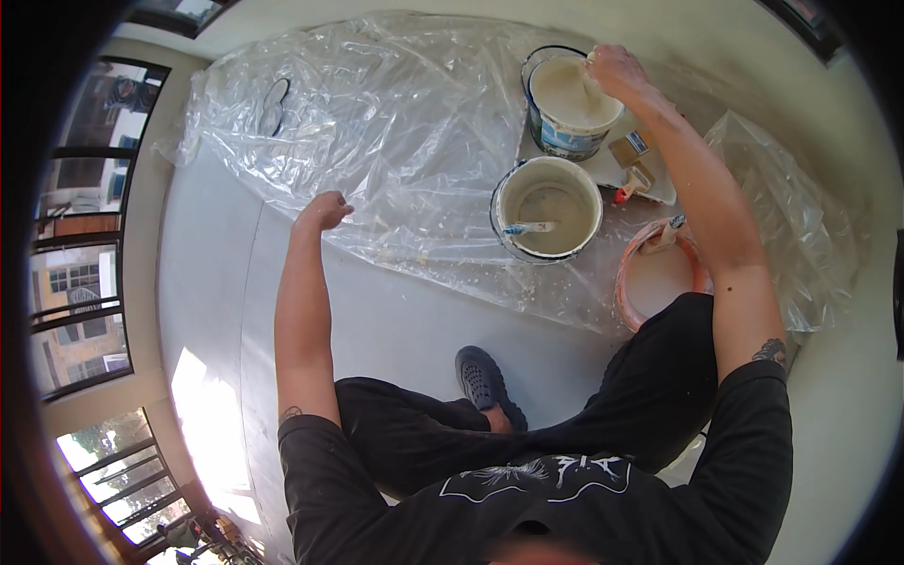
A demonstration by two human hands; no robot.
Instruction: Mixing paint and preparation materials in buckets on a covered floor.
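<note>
My right hand [617, 75] is at the far rim of a paint bucket [563, 139] of cream liquid, fingers closed on something pale that I cannot make out, partly hidden by the hand. My left hand [328, 209] is curled over the crumpled clear plastic sheet [395, 122]; I cannot make out what, if anything, it holds. A second white bucket [574, 240] holds pale liquid and a blue-tipped brush [527, 228]. To its right, an orange-rimmed bucket [664, 282] has a brush [664, 235] in it. A tray [659, 193] between the buckets carries brushes [629, 148].
A round black-edged object [275, 105] shows on or under the sheet at the upper left. Grey floor [217, 245] runs below it, with sunlight at the lower left. Windows [80, 282] line the left wall [141, 282]. My legs and one dark shoe [485, 381] are below.
</note>
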